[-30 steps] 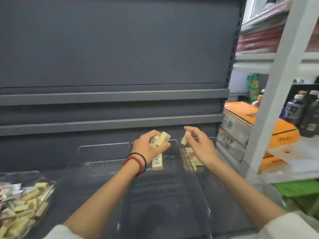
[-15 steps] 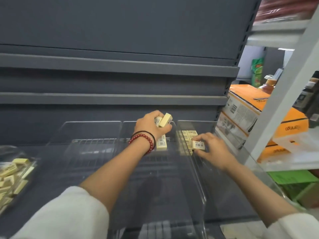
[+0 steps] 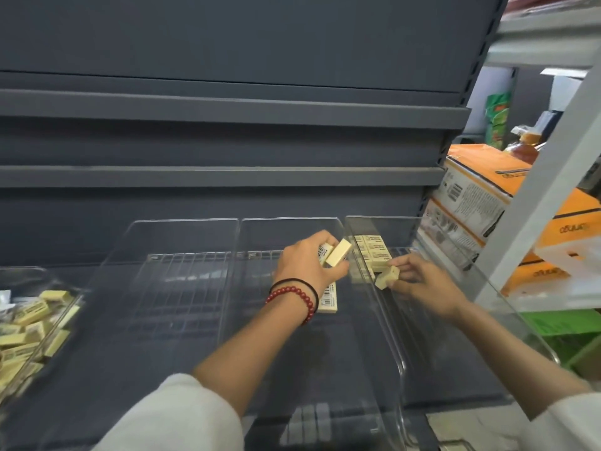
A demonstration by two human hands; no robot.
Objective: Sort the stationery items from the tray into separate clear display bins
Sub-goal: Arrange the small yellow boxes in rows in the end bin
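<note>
Head view, left to right: the clear tray (image 3: 39, 270) of pale yellow block erasers (image 3: 31, 312) sits far left on the dark shelf; the left hand (image 3: 309, 265), red beaded bracelet (image 3: 292, 292) on its wrist, still hovers over the middle bin (image 3: 292, 219), fingers curled round a few wrapped erasers (image 3: 338, 252); a barcoded eraser (image 3: 327, 299) lies flat beneath; the right hand (image 3: 422, 284), earlier pressing one down by the row (image 3: 374, 250) in the right bin (image 3: 383, 217), now pinches a tilted eraser (image 3: 387, 277) just before that row; bin walls are glossy, transparent plastic.
</note>
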